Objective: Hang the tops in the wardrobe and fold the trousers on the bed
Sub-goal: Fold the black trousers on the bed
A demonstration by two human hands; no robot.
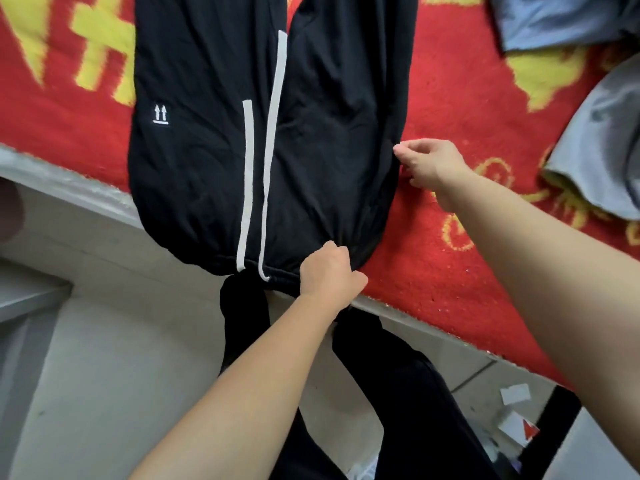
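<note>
Trousers [311,116] lie flat on the bed [467,116], not yet folded. The left hand [329,271] grips the waistband [214,265], the right hand [429,164] pinches their side, and grey clothes [595,140] wait far right.

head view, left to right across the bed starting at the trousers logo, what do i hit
white arrow logo on the black trousers → white drawstrings → left hand gripping the waistband → right hand pinching the trousers' side edge → grey garment

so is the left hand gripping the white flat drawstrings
No, the left hand grips the black trousers' waistband beside the white flat drawstrings.
</note>
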